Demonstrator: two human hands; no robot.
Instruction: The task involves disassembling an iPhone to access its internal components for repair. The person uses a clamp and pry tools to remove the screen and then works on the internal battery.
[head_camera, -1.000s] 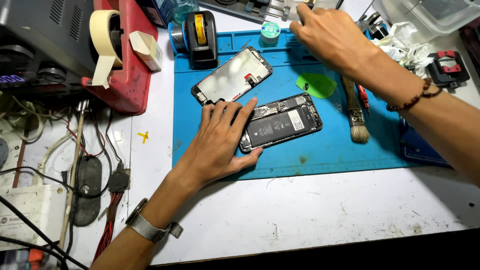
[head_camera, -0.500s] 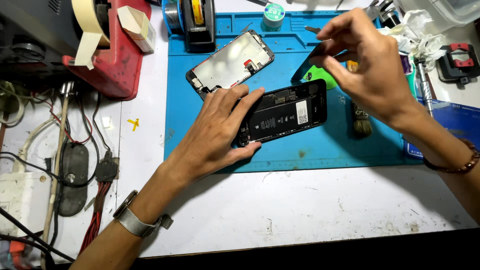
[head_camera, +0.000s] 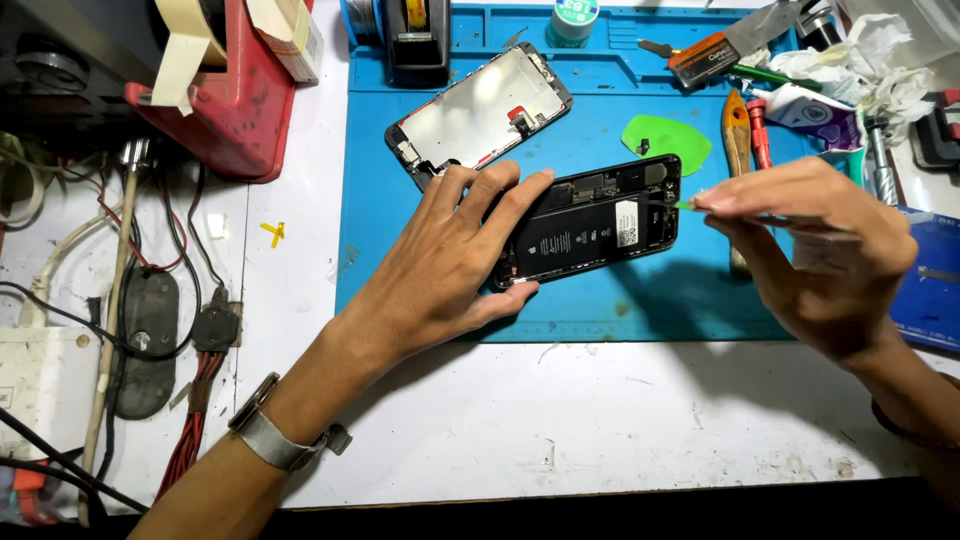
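Observation:
An opened black phone body (head_camera: 600, 222) with its battery showing lies on a blue work mat (head_camera: 600, 300). My left hand (head_camera: 450, 260) presses flat on the phone's left end, fingers spread over it. My right hand (head_camera: 810, 250) pinches a thin tool with a green tip (head_camera: 686, 205), the tip touching the phone's right edge. The detached screen panel (head_camera: 480, 115) lies face down on the mat above the left hand. A green plastic pick (head_camera: 668, 138) rests on the mat just above the phone.
A red tape holder (head_camera: 225, 100) with masking tape stands at the upper left. Cables and a white power block (head_camera: 45, 390) crowd the left side. Brush, screwdrivers, a tube and crumpled tissue (head_camera: 880, 60) lie at the upper right. A tape dispenser (head_camera: 415, 40) sits at the mat's top edge.
My right hand came down from the tools at the top right to the phone's right edge, now holding a thin green-tipped tool. My left hand stayed on the phone.

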